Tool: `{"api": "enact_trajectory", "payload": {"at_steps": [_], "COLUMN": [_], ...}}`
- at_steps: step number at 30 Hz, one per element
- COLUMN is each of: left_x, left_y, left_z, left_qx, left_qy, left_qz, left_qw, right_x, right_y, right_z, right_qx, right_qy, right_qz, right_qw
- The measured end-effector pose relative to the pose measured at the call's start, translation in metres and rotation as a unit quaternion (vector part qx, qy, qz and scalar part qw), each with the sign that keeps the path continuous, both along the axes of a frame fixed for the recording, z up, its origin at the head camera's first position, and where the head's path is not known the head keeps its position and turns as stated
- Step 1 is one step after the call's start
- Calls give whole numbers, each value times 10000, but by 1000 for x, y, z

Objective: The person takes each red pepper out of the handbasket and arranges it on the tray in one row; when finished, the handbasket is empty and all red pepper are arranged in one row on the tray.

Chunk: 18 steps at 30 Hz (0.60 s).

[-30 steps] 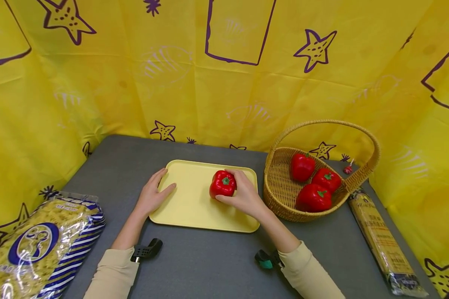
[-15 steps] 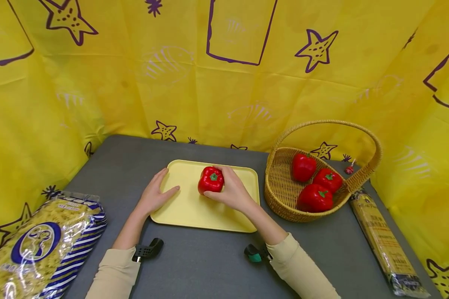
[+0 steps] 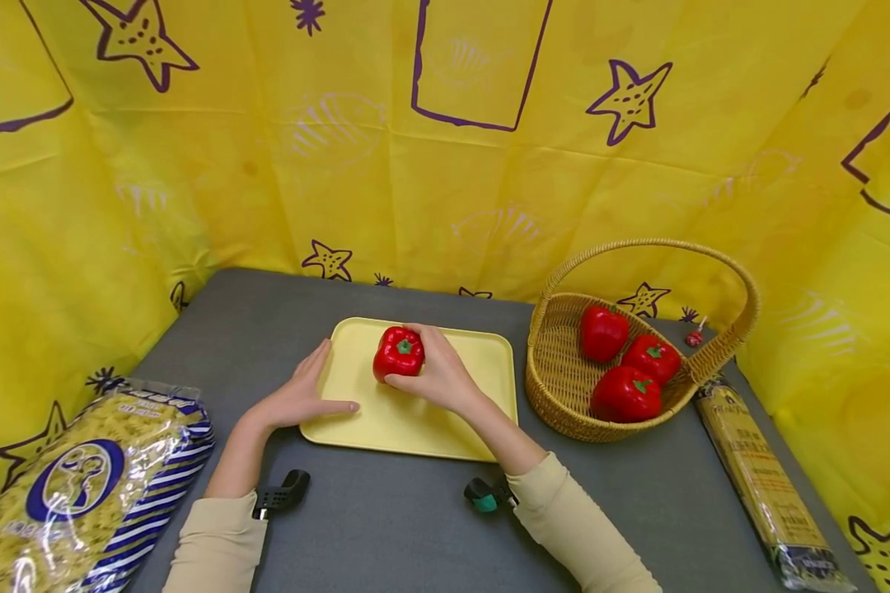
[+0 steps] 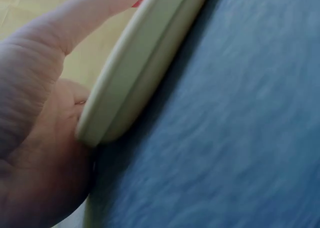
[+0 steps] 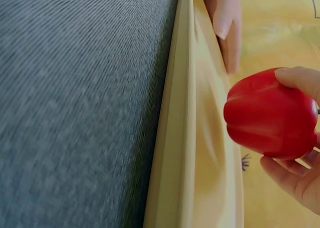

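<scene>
I see the right hand (image 3: 439, 372) pinching a red bell pepper (image 3: 396, 355) between thumb and fingers, apparently above the left half of a yellow tray (image 3: 415, 424); I judge it not set down. The left hand (image 3: 297, 402), thumb spread, crowds the tray's left edge. Three other bell peppers (image 3: 626, 395) lie in the wicker basket (image 3: 559, 358) at right. A pasta bag (image 3: 74, 486) lies near left, out of the way.
</scene>
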<state>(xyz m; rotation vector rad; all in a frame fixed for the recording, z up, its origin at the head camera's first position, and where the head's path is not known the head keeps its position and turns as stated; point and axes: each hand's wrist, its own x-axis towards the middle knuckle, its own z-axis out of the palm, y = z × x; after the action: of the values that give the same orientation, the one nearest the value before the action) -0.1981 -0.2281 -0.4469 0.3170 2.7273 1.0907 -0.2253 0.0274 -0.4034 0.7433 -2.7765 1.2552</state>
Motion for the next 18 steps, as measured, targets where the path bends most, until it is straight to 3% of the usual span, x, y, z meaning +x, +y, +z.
{"api": "enact_trajectory", "payload": {"at_steps": [8,18], "left_x": [9,9], "left_y": [-13,-14], "left_z": [6,4], "left_qx": [8,109], "left_qy": [-356,-316], "left_qz": [-246,-272], "left_qw": [9991,9991], "right_x": [-2,-9], "right_y": [-18,-37], "right_z": [0,2], "right_qx": [-13,189], "right_qy": [-2,105], "right_qz": [120,201], "right_qw": [9999,9996]}}
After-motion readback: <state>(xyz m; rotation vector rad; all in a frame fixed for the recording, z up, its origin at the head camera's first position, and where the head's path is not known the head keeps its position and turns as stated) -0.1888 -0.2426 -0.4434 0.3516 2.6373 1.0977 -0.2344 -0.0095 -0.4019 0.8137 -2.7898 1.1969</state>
